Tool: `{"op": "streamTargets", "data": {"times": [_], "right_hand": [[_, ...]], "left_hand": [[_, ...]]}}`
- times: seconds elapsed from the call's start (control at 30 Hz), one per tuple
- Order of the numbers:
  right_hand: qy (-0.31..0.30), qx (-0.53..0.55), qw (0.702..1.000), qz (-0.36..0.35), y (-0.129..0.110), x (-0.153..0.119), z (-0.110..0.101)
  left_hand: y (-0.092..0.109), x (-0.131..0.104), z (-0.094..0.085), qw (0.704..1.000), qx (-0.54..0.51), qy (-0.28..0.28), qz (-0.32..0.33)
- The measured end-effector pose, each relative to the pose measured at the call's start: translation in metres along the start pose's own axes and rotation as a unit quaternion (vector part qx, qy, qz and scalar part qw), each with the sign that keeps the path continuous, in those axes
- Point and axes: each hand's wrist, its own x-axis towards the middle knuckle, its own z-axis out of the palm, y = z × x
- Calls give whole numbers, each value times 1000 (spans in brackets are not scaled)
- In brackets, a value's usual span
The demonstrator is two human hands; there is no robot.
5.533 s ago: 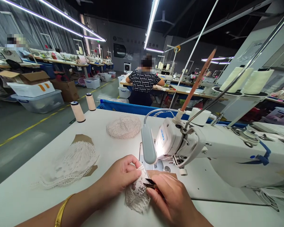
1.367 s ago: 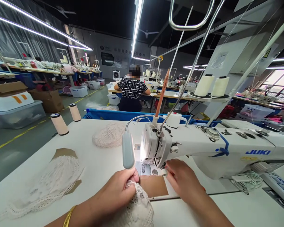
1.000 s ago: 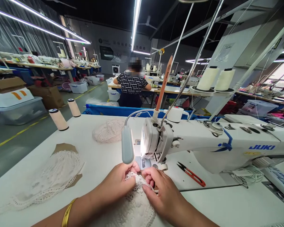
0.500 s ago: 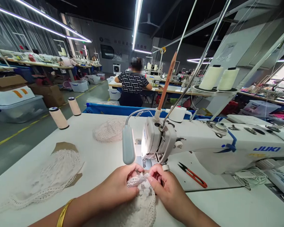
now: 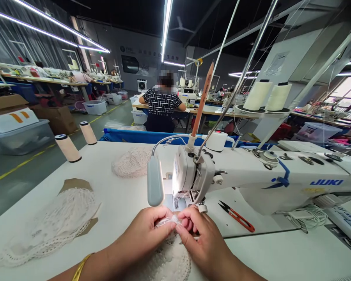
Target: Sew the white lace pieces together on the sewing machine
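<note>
White lace fabric (image 5: 171,257) hangs between my two hands, just in front of the needle area of a white sewing machine (image 5: 190,171). My left hand (image 5: 152,228) pinches the lace's upper edge between thumb and fingers. Close beside it, my right hand (image 5: 200,234) grips the same edge, its thumb nearly touching the left thumb. The pinched part of the lace is mostly covered by the fingers. Red-handled thread snips (image 5: 240,218) lie on the machine bed to the right of my right hand.
A lace pile (image 5: 55,214) lies on brown card at left, another lace bundle (image 5: 131,162) behind. Two thread cones (image 5: 68,148) stand at the table's far left edge. A grey lamp (image 5: 155,181) hangs left of the needle. A person (image 5: 162,101) sits ahead.
My hands have drawn their thumbs together over the lace edge, covering more of it. My right hand has turned slightly inward. The whole view has shifted a little.
</note>
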Motion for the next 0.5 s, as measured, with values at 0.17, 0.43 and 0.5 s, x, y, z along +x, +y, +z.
{"op": "streamTargets", "data": {"times": [0.17,0.43,0.5], "right_hand": [[7,-7,1000,-18,1,2,0],[18,-32,998,-60,-3,3,-2],[18,-27,998,-60,-4,3,-3]], "left_hand": [[-1,-2,3,1000,0,-19,9],[0,-6,5,999,27,-13,11],[2,-6,5,1000,-1,-26,12]]}}
